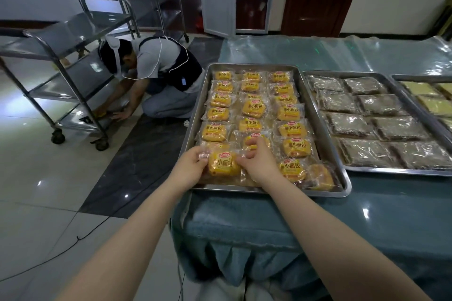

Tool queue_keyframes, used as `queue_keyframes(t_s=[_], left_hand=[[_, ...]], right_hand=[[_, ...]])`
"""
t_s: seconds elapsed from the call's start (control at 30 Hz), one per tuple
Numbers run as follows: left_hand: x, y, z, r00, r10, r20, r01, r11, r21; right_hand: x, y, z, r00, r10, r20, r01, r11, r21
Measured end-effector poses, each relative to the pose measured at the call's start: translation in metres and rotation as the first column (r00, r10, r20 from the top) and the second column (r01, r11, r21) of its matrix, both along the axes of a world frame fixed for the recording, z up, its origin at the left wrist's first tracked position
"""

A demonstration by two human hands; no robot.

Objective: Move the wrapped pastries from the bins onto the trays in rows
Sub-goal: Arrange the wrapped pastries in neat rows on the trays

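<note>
A steel tray (325,129) on the blue-covered table holds several yellow wrapped pastries in three rows. At the tray's near left corner, one yellow wrapped pastry (223,164) is held between both hands. My left hand (189,166) pinches the wrapper's left end. My right hand (259,161) pinches its right end and covers part of the middle row's nearest pastry. A turned-over pastry (320,176) lies at the near right corner. No bin is in view.
A second tray (391,171) of dark wrapped pastries sits to the right, and a third tray (420,77) with greenish ones is beyond it. On the floor at left, a person (156,76) crouches by a steel trolley (61,80). A cable (73,239) crosses the tiles.
</note>
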State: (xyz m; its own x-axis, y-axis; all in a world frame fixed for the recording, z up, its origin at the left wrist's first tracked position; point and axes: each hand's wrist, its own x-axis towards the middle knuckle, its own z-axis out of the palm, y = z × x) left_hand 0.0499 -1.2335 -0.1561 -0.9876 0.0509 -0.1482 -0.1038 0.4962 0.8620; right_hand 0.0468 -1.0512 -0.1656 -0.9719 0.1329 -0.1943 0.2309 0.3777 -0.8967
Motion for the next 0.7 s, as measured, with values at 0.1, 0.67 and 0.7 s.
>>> queue_keyframes(t_s=[0.1,0.67,0.7], left_hand=[[0.000,-0.008,-0.004,0.996,0.045,-0.076,-0.056,0.986,-0.156],[-0.004,0.007,-0.040,0.906,-0.419,0.054,0.339,0.645,-0.685],[-0.005,0.007,-0.039,0.905,-0.417,0.082,0.357,0.641,-0.680]], right_hand=[[0.000,-0.005,-0.004,0.998,0.047,-0.046,-0.041,0.993,0.108],[0.006,0.035,0.008,0.981,0.174,-0.087,-0.098,0.829,0.551],[0.009,0.048,0.010,0.976,0.193,-0.096,-0.086,0.757,0.647]])
